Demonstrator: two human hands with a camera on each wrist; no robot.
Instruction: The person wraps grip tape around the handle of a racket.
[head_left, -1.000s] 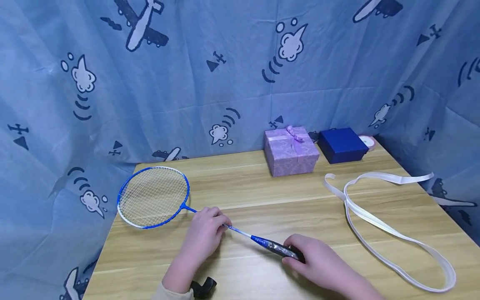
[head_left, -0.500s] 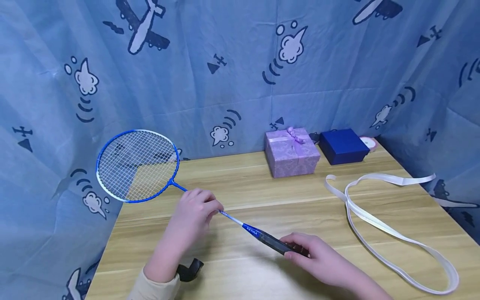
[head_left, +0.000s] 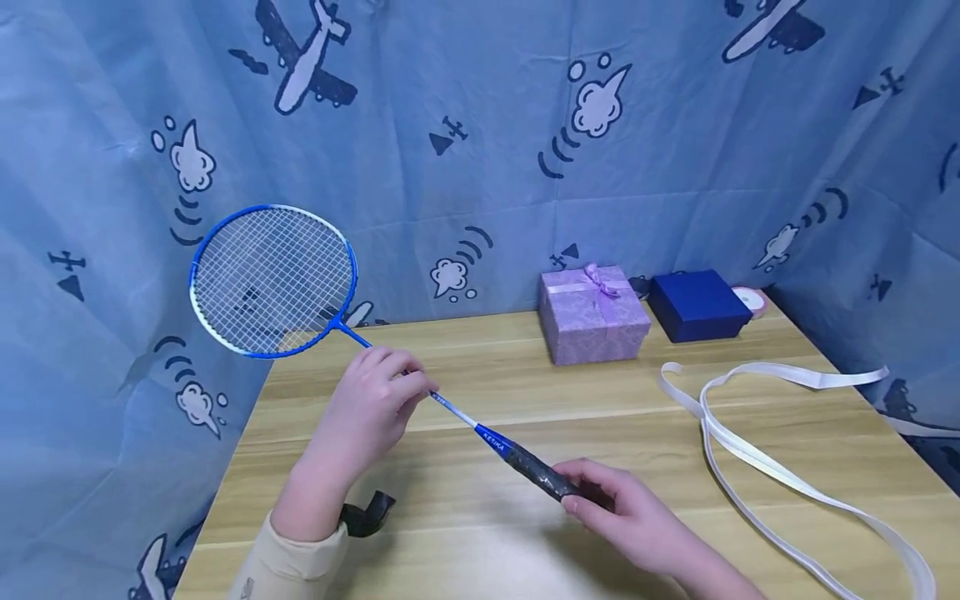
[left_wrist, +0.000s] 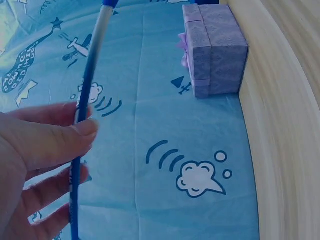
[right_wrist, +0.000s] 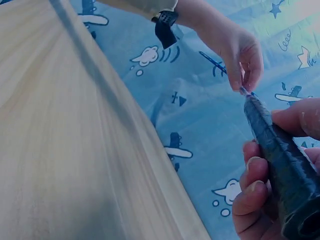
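The racket (head_left: 453, 409) is held up off the worktop (head_left: 465, 517), tilted with its strung head (head_left: 276, 281) highest, seen against the curtain (head_left: 405, 75) by the back left corner; its handle (head_left: 534, 469) is lower, toward the front edge. The left hand (head_left: 367, 400) pinches the shaft between thumb and fingers; the right hand (head_left: 630, 512) grips the handle, thumb on one side, fingers curled along the other.

The likeliest fault, I judge, is at the shaft — it is so thin that a twist from the right hand could roll it in that pinch and let the head dip onto the left edge. The handle's dark wrap looks glossy and creased, so that grip might slide too. Pushing the head backward could brush the curtain; the gap between them cannot be told. A wide swing to the right could knock the purple box (head_left: 595, 325) near the back edge — and a low one could drag the white strip (head_left: 757, 457) lying toward the right edge.
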